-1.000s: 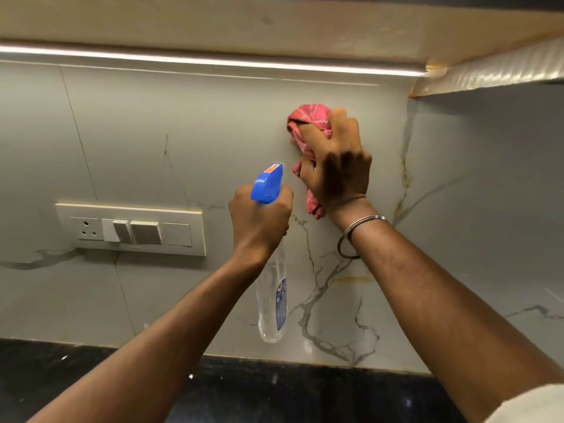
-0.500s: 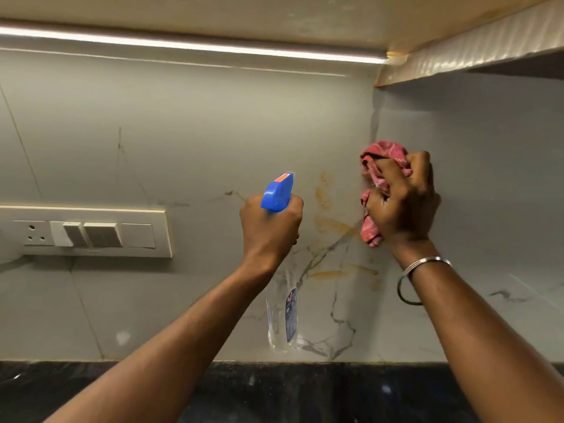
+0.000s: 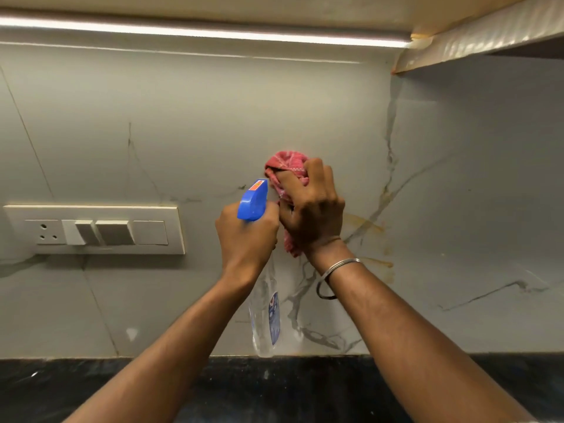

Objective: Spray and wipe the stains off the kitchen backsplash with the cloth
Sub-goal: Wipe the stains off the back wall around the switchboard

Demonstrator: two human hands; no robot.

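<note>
My right hand [image 3: 311, 209] grips a bunched red checked cloth [image 3: 285, 166] and presses it against the grey marble backsplash [image 3: 198, 132] near the middle. Just to its left, my left hand [image 3: 247, 236] holds a clear spray bottle [image 3: 265, 312] by the neck, its blue trigger head [image 3: 252, 200] pointing at the wall. Orange-brown stains [image 3: 366, 224] streak the backsplash to the right of the cloth, with more smears lower down [image 3: 381, 265].
A cream switch plate [image 3: 94, 230] with a socket sits on the wall at left. A black countertop [image 3: 61, 389] runs along the bottom. A lit strip [image 3: 198, 32] under the cabinet spans the top, and a hood edge [image 3: 476, 41] juts out at upper right.
My right hand has swept the cloth from the right back to the left, beside the bottle head. The stains once under and left of the cloth now show to its right.
</note>
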